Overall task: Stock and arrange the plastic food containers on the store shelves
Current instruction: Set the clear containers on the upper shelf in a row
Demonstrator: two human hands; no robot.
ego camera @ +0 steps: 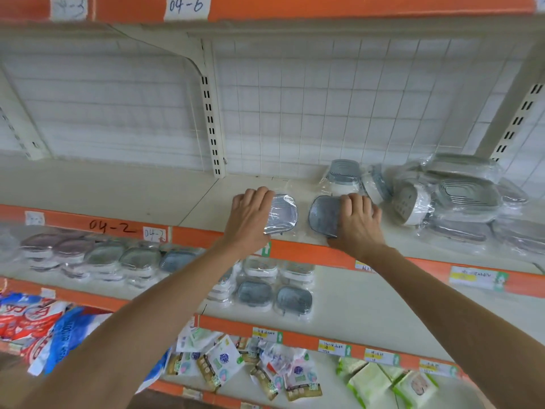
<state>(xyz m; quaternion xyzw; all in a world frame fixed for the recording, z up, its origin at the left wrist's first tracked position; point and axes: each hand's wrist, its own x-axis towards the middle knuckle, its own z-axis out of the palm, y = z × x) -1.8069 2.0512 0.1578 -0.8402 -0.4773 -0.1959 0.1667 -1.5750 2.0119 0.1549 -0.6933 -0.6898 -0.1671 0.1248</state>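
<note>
Snack packets [224,364] and green packs [371,382] (bottom shelf), red-blue bags [38,326] left.

On the upper shelf [206,199] two small containers lie flat near the front edge, side by side with a gap between them. Under my left hand [250,216] is a wrapped container [281,214] with a grey lid in shiny plastic film. Under my right hand [358,221] is a second container [324,215], also with a grey lid. To the right, a loose pile of wrapped containers [460,196] lies in disorder, some tilted. On the lower shelf [368,296] more containers [97,258] stand in rows.
</note>
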